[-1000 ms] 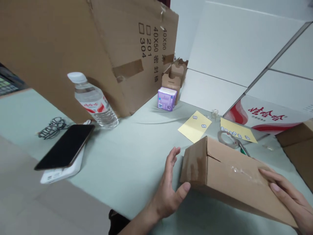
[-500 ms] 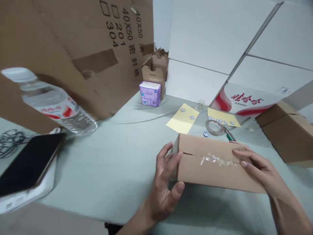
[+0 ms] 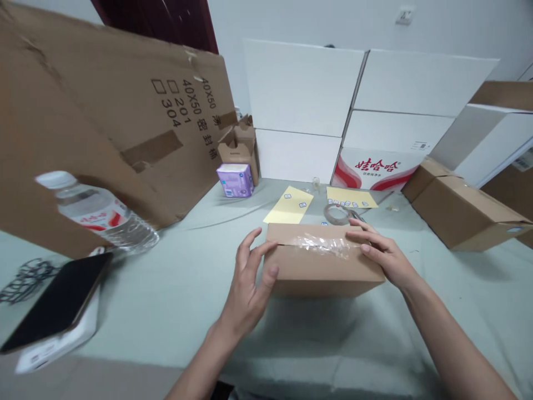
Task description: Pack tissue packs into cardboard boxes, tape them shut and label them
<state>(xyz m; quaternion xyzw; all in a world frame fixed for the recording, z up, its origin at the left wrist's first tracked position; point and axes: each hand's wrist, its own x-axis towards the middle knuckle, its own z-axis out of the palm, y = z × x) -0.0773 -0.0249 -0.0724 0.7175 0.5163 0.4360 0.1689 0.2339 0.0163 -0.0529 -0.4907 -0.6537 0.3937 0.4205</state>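
Note:
A brown cardboard box point(image 3: 320, 270) is in front of me between my two hands, its top seam facing up. Wrinkled clear tape point(image 3: 323, 244) runs along part of that seam. My left hand point(image 3: 250, 280) holds the box's left end loosely, its index fingertip on the top edge and the thumb by the front corner. At the right end, my right hand point(image 3: 385, 254) grips the box, with fingers and thumb over the top. Just behind the box lie a roll of clear tape point(image 3: 327, 213) and a dark-handled tool point(image 3: 357, 216), partly covered.
Yellow sheets with small labels point(image 3: 288, 205) lie behind. A purple tissue pack point(image 3: 235, 180) stands near an open carton point(image 3: 237, 151). To the left are a water bottle point(image 3: 106, 214), a phone point(image 3: 58, 300) and a large carton point(image 3: 137, 133); another box point(image 3: 466, 208) sits right.
My view has tilted up and shifted. The box now sits straighter, its front side showing. Both hands remain at its ends, the right one further over the taped top.

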